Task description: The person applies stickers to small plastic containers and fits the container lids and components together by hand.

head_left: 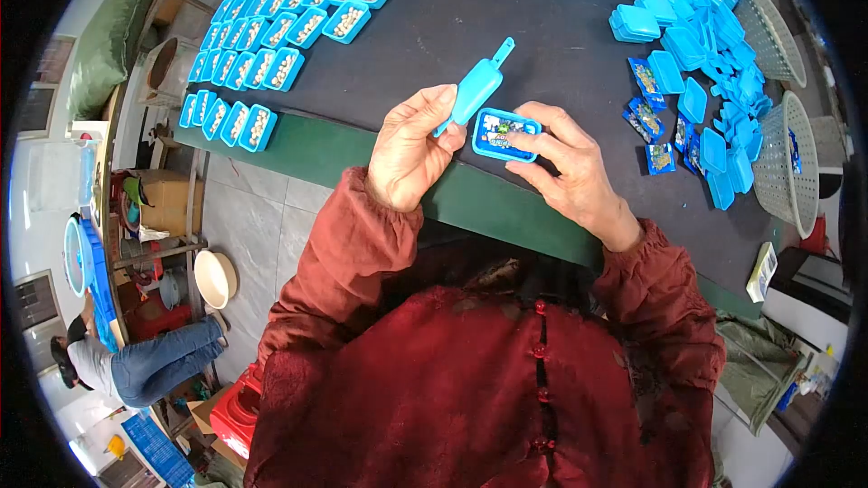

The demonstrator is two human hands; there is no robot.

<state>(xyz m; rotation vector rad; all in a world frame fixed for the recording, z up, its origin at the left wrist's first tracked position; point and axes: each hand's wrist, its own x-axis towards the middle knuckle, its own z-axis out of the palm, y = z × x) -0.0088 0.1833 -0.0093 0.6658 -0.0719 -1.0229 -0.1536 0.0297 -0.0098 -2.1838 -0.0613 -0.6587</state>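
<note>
Lid [477,90], blue, is sitting in the grip of the left hand [411,149], thumb and fingers pinching its near end, tab pointing away. Right hand [574,163] is gripping the box [500,157] just beside the lid, near the front edge of the table [425,23]; a fingertip is resting on the packet [493,125] inside. Boxes of pale pieces [285,70] are standing in rows at left. Loose blue parts [683,45] are lying heaped at right, more packets [645,117] lying beside them.
</note>
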